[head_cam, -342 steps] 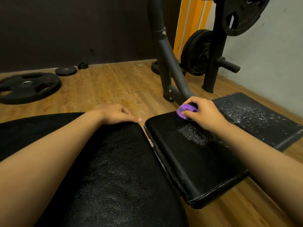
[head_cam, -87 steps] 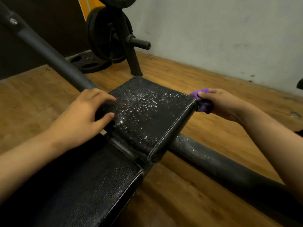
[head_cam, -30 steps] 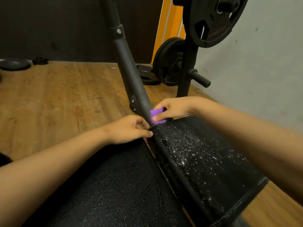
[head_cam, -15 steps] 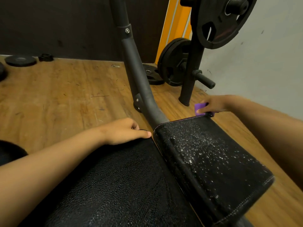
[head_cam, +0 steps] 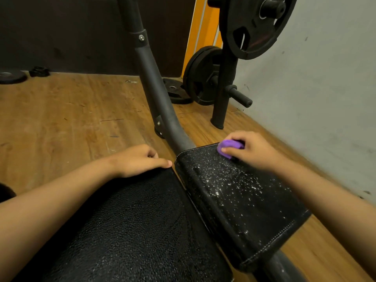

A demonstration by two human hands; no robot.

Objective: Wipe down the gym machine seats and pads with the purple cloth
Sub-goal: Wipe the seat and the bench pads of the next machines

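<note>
Left hand (head_cam: 140, 159) loosely curled, right hand (head_cam: 251, 152) clenched.

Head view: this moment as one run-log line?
right hand: grips purple cloth, far edge of speckled pad | left hand: rests on bench pad | specks: over most of speckled pad
</note>
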